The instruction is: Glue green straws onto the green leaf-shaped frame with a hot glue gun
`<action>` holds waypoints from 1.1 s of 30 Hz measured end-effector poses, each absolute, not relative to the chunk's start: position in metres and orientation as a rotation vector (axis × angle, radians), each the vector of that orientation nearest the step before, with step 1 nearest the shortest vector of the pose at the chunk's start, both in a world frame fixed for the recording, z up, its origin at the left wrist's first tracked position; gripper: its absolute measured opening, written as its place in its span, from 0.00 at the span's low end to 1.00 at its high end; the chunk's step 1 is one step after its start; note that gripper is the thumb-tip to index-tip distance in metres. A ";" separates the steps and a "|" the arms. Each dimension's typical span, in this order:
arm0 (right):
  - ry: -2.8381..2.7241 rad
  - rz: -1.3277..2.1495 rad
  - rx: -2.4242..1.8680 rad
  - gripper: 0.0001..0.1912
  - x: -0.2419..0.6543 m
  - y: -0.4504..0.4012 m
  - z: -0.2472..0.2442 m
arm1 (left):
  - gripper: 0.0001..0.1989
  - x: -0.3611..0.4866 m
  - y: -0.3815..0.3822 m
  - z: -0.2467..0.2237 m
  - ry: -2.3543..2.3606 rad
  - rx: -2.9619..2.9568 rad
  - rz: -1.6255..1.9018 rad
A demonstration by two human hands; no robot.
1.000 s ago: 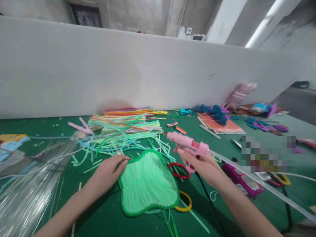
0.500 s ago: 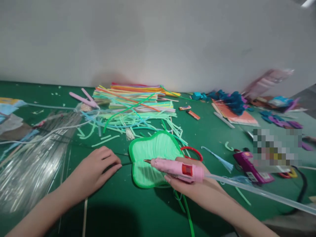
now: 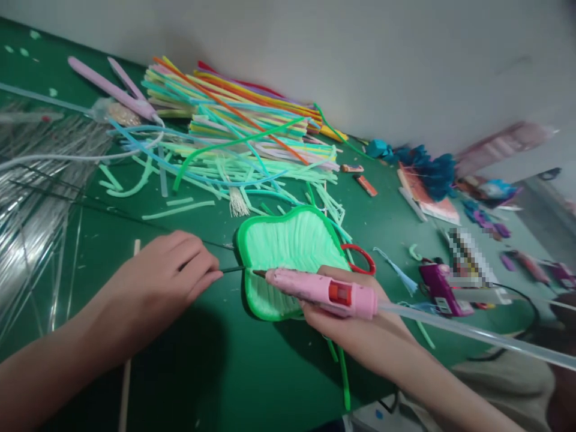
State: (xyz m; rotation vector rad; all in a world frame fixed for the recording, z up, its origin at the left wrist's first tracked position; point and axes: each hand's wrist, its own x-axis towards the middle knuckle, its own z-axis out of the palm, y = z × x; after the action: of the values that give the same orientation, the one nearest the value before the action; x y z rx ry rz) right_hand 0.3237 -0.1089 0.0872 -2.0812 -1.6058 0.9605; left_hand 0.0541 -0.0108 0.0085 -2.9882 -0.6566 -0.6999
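A mint-green shape with a bright green fuzzy rim [image 3: 288, 240] lies at the middle of the green table. My left hand [image 3: 180, 270] pinches a thin dark stick [image 3: 234, 269] that reaches the left edge of this shape. Over the shape, my right hand [image 3: 346, 321] is closed round a pink glue gun [image 3: 319, 291]. The gun's dark tip points left, close to the stick's end at the rim. A long clear glue stick [image 3: 472, 336] runs out of the gun's back to the right.
Coloured fuzzy stems [image 3: 234, 120] are piled at the back. A pink tool [image 3: 112, 90] and clear strips [image 3: 40, 180] are at left. Red-handled scissors [image 3: 363, 258], a purple box [image 3: 443, 288] and teal bundles [image 3: 438, 174] lie rightward. A person's arm [image 3: 562, 360] shows at lower right.
The view has tilted and shifted, so the stem pile looks nearer. The glue gun's tip is now closer to the shape's left rim and the dark stick. Both hands keep their hold.
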 end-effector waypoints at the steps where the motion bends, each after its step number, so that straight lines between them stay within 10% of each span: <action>1: -1.604 0.994 -2.093 0.10 0.323 -0.107 0.088 | 0.18 0.053 -0.011 0.008 -0.655 -2.990 -0.707; 33: -1.618 1.027 -2.255 0.14 0.314 -0.094 0.088 | 0.15 0.051 -0.012 0.008 -0.654 -2.996 -0.758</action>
State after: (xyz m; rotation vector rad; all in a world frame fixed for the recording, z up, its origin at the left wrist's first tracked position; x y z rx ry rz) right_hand 0.3145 -0.0938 0.0876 -2.2552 -1.6178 1.0269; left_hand 0.0515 -0.0124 0.0080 -2.9963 -0.6537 -0.7579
